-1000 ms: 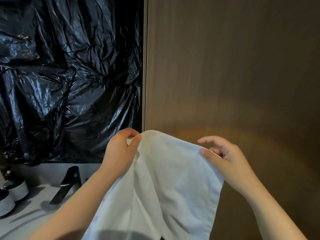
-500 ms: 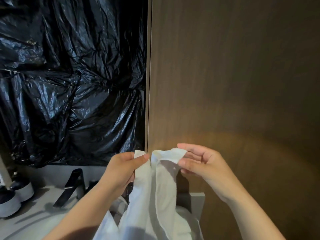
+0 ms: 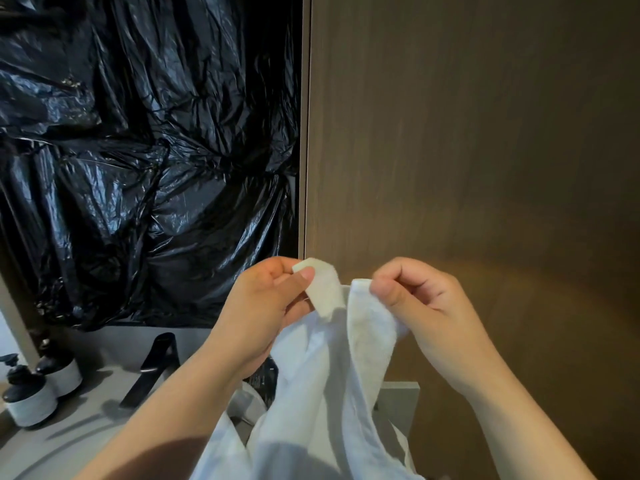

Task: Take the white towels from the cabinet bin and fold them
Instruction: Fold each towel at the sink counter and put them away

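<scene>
Left hand (image 3: 261,308) pinches towel (image 3: 367,344) corner; right hand (image 3: 427,306) grips adjacent edge. Print on dark item (image 3: 265,377), 6 o'clock, illegible.

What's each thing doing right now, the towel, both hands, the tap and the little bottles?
white towel, held up, hanging down, not folded flat yet.
left hand, pinching one towel corner.
right hand, gripping the towel's other top end.
black tap, no water seen running.
two pump bottles, standing upright on the counter.
black plastic sheet, crumpled.
</scene>
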`<action>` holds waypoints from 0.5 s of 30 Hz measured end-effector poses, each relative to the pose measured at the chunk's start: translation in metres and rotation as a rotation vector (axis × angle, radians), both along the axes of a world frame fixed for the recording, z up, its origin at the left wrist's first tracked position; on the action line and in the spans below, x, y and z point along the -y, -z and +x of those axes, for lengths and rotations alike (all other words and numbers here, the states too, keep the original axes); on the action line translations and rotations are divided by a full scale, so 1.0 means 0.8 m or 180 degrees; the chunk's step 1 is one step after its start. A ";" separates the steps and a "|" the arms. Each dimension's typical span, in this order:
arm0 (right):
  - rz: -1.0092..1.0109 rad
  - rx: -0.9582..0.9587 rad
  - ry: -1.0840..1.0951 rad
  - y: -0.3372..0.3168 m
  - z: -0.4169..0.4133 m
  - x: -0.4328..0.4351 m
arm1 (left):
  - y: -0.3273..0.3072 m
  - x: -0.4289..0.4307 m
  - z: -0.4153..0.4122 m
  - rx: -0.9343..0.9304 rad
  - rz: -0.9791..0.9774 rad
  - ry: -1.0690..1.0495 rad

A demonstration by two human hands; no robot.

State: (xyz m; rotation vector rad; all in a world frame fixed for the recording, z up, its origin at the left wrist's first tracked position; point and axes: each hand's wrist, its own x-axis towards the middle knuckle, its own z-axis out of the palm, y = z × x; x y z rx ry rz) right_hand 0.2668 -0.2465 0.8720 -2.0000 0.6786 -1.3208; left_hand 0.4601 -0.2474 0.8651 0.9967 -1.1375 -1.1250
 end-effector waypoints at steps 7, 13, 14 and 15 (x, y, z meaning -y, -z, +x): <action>-0.0100 -0.0235 0.0723 0.018 0.020 0.012 | 0.000 -0.016 -0.006 0.0110 0.0021 0.0691; -0.0103 -0.0246 0.0806 0.023 0.025 0.006 | -0.002 -0.025 -0.003 0.0328 0.0068 0.0924; -0.0078 -0.0227 0.0812 0.022 0.026 0.005 | -0.002 -0.025 -0.003 0.0379 0.0049 0.0905; -0.0042 -0.0208 0.0816 0.023 0.027 0.004 | -0.003 -0.026 -0.002 0.0413 0.0033 0.0897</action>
